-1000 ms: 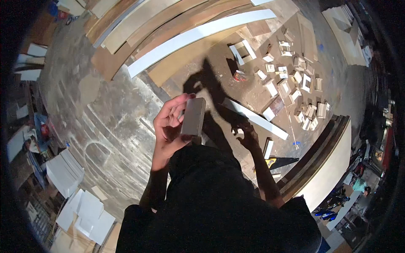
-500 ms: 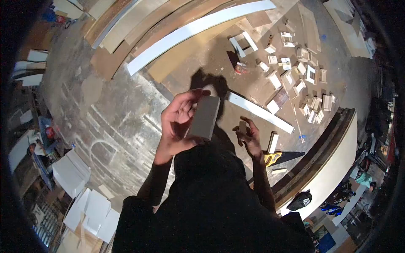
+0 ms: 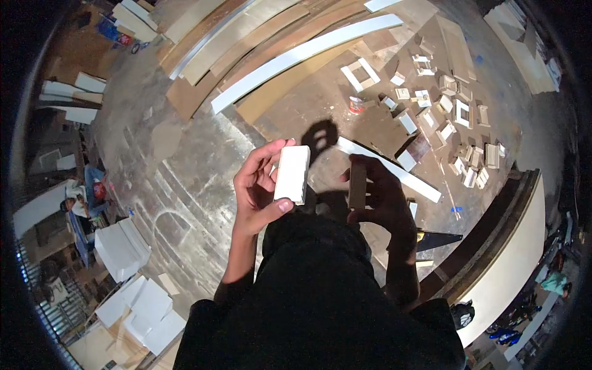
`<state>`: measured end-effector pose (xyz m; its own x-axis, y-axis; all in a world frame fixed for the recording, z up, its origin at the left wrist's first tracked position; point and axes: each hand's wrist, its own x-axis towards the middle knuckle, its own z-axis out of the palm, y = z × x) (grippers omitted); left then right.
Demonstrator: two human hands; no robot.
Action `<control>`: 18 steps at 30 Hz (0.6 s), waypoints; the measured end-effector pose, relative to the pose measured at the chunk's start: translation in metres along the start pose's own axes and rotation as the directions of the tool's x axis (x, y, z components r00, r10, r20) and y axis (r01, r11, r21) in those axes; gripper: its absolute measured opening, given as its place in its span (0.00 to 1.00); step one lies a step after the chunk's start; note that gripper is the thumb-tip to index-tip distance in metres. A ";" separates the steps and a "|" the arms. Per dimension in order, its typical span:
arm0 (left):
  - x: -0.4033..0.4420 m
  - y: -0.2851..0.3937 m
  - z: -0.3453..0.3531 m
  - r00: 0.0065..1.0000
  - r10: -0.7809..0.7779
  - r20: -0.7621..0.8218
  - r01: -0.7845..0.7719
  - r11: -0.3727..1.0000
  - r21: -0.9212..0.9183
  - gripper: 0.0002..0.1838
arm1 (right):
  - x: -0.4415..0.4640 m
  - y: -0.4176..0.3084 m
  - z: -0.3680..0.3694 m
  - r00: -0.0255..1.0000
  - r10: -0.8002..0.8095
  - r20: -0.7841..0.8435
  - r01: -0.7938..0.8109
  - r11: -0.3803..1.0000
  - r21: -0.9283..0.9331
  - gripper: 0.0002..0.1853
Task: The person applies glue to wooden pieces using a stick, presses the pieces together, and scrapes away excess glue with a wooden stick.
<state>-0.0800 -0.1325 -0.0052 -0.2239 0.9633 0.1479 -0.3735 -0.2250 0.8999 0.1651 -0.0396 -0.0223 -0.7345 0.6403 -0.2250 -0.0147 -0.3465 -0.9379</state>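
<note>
A small rectangular block (image 3: 292,175) with a brightly lit white face is gripped at its ends by the fingers and thumb of my left hand (image 3: 254,185). In deep shadow to its right, my right hand (image 3: 385,197) holds a narrower dark-looking block (image 3: 357,185) upright between thumb and fingers. A gap separates the two blocks. Beyond my hands a long white strip (image 3: 391,169) lies slanting on the floor.
Many small wood pieces and frames (image 3: 462,114) lie at the upper right. Long boards (image 3: 308,43) stretch across the top. A saw (image 3: 438,240) lies right of my right arm, near a large curved-looking panel (image 3: 505,265). A person (image 3: 77,200) is at the far left.
My right hand has risen with its block and come closer to my left hand. The block in my left hand has turned from shadowed grey to bright white.
</note>
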 end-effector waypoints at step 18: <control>-0.026 0.043 0.074 0.997 0.020 0.070 -0.049 0.900 0.433 0.50 | -0.024 -0.061 0.001 0.927 -0.346 0.148 0.376 0.841 -0.389 0.48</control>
<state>-0.0233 -0.1563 0.0599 -0.1674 0.9666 0.1943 0.0643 -0.1860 0.9805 0.1829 -0.0348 0.0411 -0.7756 0.6120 0.1547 -0.0247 0.2155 -0.9762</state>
